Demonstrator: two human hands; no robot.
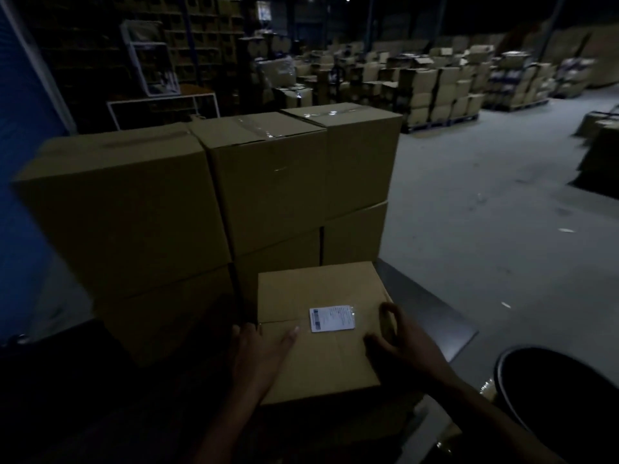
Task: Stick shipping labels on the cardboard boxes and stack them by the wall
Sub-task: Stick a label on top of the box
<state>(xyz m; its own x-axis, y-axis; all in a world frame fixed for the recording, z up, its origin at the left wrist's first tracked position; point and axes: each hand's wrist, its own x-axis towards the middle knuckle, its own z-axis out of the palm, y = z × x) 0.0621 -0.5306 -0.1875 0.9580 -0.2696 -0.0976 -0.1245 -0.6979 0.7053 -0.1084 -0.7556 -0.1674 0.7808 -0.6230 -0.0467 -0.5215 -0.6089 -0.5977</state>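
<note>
While both hands (261,349) (398,339) flat on box (321,360), grip nil; label (332,318) long axis crosswise.

Print on the shipping label (332,318) too small to read. Black bin (562,393) cut off at lower right edge. Lower left of frame too dark to tell. Far pallet stacks (442,85) blurred.
</note>
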